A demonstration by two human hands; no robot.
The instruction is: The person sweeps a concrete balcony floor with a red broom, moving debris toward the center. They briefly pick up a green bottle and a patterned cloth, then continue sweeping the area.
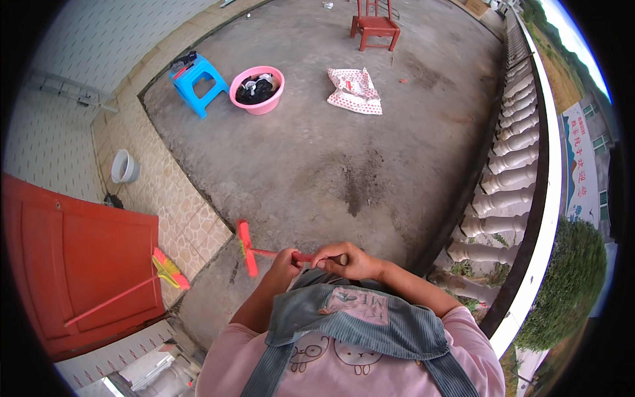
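Observation:
Both my hands are closed around the red handle (pixel 303 257) of a push broom in front of my apron. My right hand (pixel 349 260) grips it near its brown end, while my left hand (pixel 287 263) holds it farther along, towards the head. The broom head (pixel 247 248), a long red bar with a little yellow-green at one side, is at the left, over the grey concrete floor (pixel 307 164). A dark patch of dirt (pixel 359 183) marks the concrete ahead of me.
A second broom (pixel 168 270) leans by a red door (pixel 79 263) on the left. Farther off are a white bucket (pixel 125 166), a blue stool (pixel 200 84), a pink basin (pixel 257 90) of dark cloth, a patterned bag (pixel 354 91) and a red chair (pixel 375 25). A balustrade (pixel 511 178) runs along the right.

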